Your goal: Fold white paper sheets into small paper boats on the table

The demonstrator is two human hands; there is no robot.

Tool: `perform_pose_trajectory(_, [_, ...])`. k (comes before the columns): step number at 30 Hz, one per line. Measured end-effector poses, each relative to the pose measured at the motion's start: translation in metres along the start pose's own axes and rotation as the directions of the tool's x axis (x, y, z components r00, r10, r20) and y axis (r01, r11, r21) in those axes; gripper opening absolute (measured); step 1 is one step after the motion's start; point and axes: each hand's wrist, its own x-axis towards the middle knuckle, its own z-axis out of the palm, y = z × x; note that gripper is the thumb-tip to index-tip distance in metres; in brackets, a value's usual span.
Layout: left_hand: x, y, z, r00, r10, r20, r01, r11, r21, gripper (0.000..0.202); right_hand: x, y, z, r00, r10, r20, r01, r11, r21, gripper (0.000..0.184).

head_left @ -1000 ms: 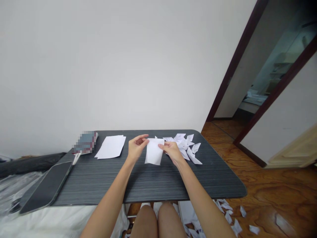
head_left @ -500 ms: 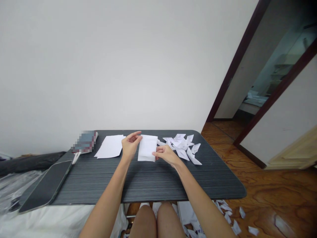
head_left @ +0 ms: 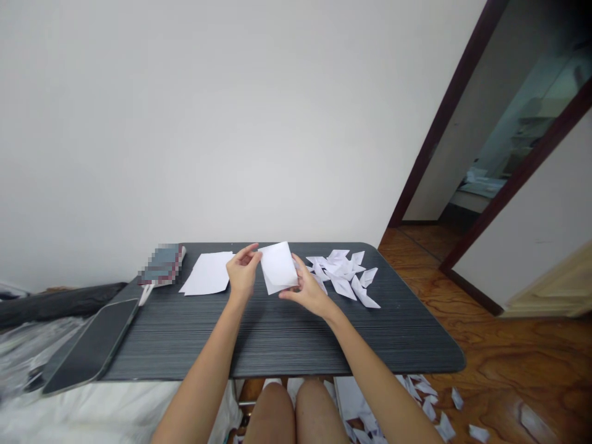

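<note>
Holds tilted paper (head_left: 279,266) just above the tabletop (head_left: 277,345) near its far edge, pinches the top left corner with the left hand (head_left: 242,275), grips the lower right edge with the right hand (head_left: 309,291).

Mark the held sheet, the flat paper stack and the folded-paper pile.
held sheet (head_left: 279,266): head view, middle of its white face.
flat paper stack (head_left: 208,273): head view, centre of top sheet.
folded-paper pile (head_left: 342,270): head view, a folded piece mid-pile.
</note>
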Motion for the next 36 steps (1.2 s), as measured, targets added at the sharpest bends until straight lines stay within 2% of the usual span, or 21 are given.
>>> perform_pose_trajectory(2, [-0.002,-0.001,0.002,1.000,-0.007,-0.004,0.007,1.000,-0.027,0.031,0.000,0.003,0.001,0.991,-0.077,-0.111,0.059,0.986,-0.153,0.069])
perform_pose_trajectory(4, [-0.004,-0.003,0.004,1.000,-0.014,-0.002,0.014,0.998,-0.054,0.031,0.000,0.006,0.001,0.979,-0.113,-0.172,0.062,0.959,-0.278,0.056])
perform_pose_trajectory(7, [-0.005,-0.005,0.006,1.000,-0.021,-0.015,0.020,0.996,-0.088,0.033,-0.001,0.011,-0.001,0.974,-0.119,-0.191,0.052,0.944,-0.324,0.055])
perform_pose_trajectory(9, [-0.002,-0.007,0.004,0.998,-0.026,-0.063,0.019,0.994,-0.110,0.033,0.000,0.013,-0.003,0.976,-0.097,-0.195,0.051,0.972,-0.229,0.053])
perform_pose_trajectory(11, [0.002,-0.008,0.000,0.991,-0.034,-0.130,0.017,0.991,-0.131,0.033,0.002,0.014,-0.005,0.972,-0.049,-0.232,0.042,0.999,-0.032,0.049])
perform_pose_trajectory(14, [0.006,-0.009,-0.003,0.987,-0.045,-0.157,0.022,0.990,-0.140,0.034,0.007,0.013,-0.008,0.949,0.037,-0.313,0.039,0.972,0.232,0.044])
perform_pose_trajectory(16, [0.005,-0.008,-0.002,0.993,-0.047,-0.112,0.031,0.990,-0.140,0.035,0.008,0.012,-0.009,0.950,0.080,-0.300,0.004,0.963,0.271,0.042])
perform_pose_trajectory(21, [-0.003,-0.006,0.006,0.998,-0.055,-0.018,0.051,0.984,-0.172,0.035,0.007,0.007,-0.006,0.984,0.144,-0.101,-0.117,0.965,0.236,0.036])
perform_pose_trajectory(24, [-0.003,-0.008,0.006,0.998,-0.060,-0.021,0.055,0.980,-0.191,0.037,0.008,0.006,-0.006,0.979,0.178,-0.102,-0.141,0.943,0.300,0.034])
perform_pose_trajectory(26, [-0.001,-0.010,0.003,0.997,-0.072,0.001,0.071,0.986,-0.153,0.039,0.009,0.009,-0.008,0.974,0.186,-0.130,-0.142,0.946,0.291,0.034])
perform_pose_trajectory(28, [0.000,-0.008,0.000,0.997,-0.047,0.057,0.048,0.999,-0.020,0.042,0.011,0.012,-0.010,0.971,0.178,-0.161,-0.143,0.968,0.207,0.033])
perform_pose_trajectory(30, [-0.002,-0.001,-0.002,0.989,0.082,0.127,-0.108,0.970,0.216,0.045,0.011,0.016,-0.012,0.969,0.159,-0.191,-0.150,0.987,0.061,0.033])
perform_pose_trajectory(31, [-0.004,0.004,-0.002,0.965,0.196,0.175,-0.247,0.903,0.352,0.045,0.011,0.017,-0.012,0.969,0.146,-0.201,-0.153,0.988,-0.018,0.033])
perform_pose_trajectory(32, [-0.007,0.009,-0.001,0.914,0.321,0.248,-0.403,0.785,0.471,0.044,0.010,0.018,-0.012,0.970,0.131,-0.204,-0.152,0.984,-0.092,0.033])
perform_pose_trajectory(33, [-0.011,0.014,0.000,0.844,0.411,0.346,-0.537,0.645,0.544,0.040,0.010,0.018,-0.011,0.973,0.115,-0.200,-0.147,0.977,-0.157,0.032])
perform_pose_trajectory(34, [-0.015,0.019,0.002,0.737,0.454,0.500,-0.675,0.505,0.537,0.033,0.009,0.017,-0.011,0.977,0.097,-0.188,-0.137,0.968,-0.213,0.032])
perform_pose_trajectory(35, [-0.019,0.022,0.004,0.612,0.439,0.658,-0.790,0.383,0.478,0.029,0.007,0.017,-0.010,0.982,0.076,-0.173,-0.120,0.958,-0.259,0.031])
perform_pose_trajectory(36, [-0.023,0.023,0.006,0.509,0.408,0.758,-0.859,0.294,0.419,0.026,0.006,0.016,-0.009,0.986,0.055,-0.156,-0.100,0.949,-0.298,0.030])
